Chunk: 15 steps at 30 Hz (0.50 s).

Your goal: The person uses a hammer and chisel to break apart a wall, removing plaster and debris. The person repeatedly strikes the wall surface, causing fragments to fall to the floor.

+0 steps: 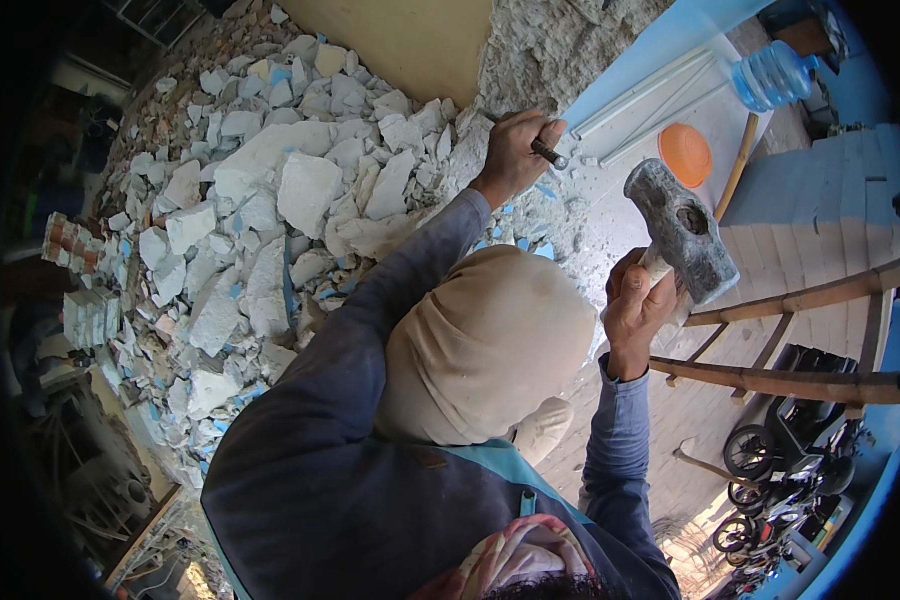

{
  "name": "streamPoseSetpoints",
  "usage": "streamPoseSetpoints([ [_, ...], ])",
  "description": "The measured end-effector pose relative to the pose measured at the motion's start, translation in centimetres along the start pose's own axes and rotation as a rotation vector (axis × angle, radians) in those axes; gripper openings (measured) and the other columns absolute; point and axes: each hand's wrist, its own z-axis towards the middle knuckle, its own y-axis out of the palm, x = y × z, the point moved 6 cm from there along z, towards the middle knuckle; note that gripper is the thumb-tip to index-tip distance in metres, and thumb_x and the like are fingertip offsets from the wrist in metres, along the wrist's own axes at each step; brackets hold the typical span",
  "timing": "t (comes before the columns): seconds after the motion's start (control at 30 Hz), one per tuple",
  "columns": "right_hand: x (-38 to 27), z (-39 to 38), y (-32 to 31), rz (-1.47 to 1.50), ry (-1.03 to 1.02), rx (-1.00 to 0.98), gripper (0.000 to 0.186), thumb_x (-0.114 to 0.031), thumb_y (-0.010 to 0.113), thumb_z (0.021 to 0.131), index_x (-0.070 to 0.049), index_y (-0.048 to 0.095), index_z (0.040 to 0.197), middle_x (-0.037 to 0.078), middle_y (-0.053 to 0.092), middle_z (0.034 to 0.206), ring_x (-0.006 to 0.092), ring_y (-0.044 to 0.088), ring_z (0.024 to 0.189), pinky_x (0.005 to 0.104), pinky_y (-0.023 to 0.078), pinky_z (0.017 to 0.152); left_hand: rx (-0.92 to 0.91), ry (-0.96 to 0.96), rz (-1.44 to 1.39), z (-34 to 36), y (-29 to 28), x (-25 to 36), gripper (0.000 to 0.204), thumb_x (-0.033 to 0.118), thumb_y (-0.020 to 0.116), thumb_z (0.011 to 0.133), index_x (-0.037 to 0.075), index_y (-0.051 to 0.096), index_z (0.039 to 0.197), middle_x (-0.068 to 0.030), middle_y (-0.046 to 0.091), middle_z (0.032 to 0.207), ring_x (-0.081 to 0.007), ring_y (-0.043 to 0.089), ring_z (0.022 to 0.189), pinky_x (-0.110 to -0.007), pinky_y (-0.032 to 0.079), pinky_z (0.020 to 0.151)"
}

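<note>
My left hand [517,152] is wrapped round a dark metal chisel [550,155], whose rounded end sticks out past my fingers. It is held at the base of a broken, rough grey masonry wall [560,55]; the chisel's working tip is hidden. To the right, my right hand [638,303] grips a sledgehammer [678,232] by its pale handle, close below the worn, grey steel head. The hammer head is raised, apart from the chisel. Rubble [310,190] of white and grey chunks, some with light-blue paint, lies against my left arm's side.
An orange bowl-shaped object [684,155] and a blue water bottle [773,77] lie at the far right. A wooden ladder [780,380] extends across the right side, with parked motorbikes [770,450] beyond it. Stacked blocks [90,317] stand at the left.
</note>
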Motion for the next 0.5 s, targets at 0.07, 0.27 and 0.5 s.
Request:
streamPoseSetpoints([
  [0.07, 0.7, 0.5, 1.3, -0.098, -0.075, -0.040, 0.041, -0.040, 0.065, 0.106, 0.001, 0.066, 0.109, 0.008, 0.064, 0.068, 0.0183, 0.059, 0.058, 0.0359, 0.046, 0.054, -0.002, -0.018, -0.018, 0.0, 0.4, -0.5, 0.052, 0.034, 0.058, 0.110, -0.001, 0.053, 0.071, -0.0143, 0.047, 0.068, -0.0349, 0.050, 0.062, -0.047, 0.041, 0.063],
  [0.27, 5.6, -2.2, 2.2, -0.170, 0.469, -0.125, 0.050, -0.050, 0.057, 0.109, -0.003, 0.056, 0.090, 0.004, 0.054, 0.063, 0.0120, 0.046, 0.056, 0.0342, 0.040, 0.052, -0.052, -0.297, 0.054, -2.2, -1.5, -5.9, 0.056, 0.043, 0.055, 0.110, -0.002, 0.057, 0.076, -0.0182, 0.053, 0.071, -0.0392, 0.054, 0.065, -0.048, 0.042, 0.064],
  [0.5, 5.1, -6.0, 1.9, 0.166, 0.569, 0.069, 0.043, -0.050, 0.052, 0.111, -0.012, 0.050, 0.091, -0.007, 0.039, 0.062, 0.0029, 0.033, 0.050, 0.0234, 0.026, 0.042, -0.099, 0.053, 0.005, -4.3, -1.4, 0.8, 0.041, 0.028, 0.072, 0.100, 0.003, 0.056, 0.072, -0.0131, 0.050, 0.071, -0.0367, 0.053, 0.067, -0.047, 0.043, 0.067],
])
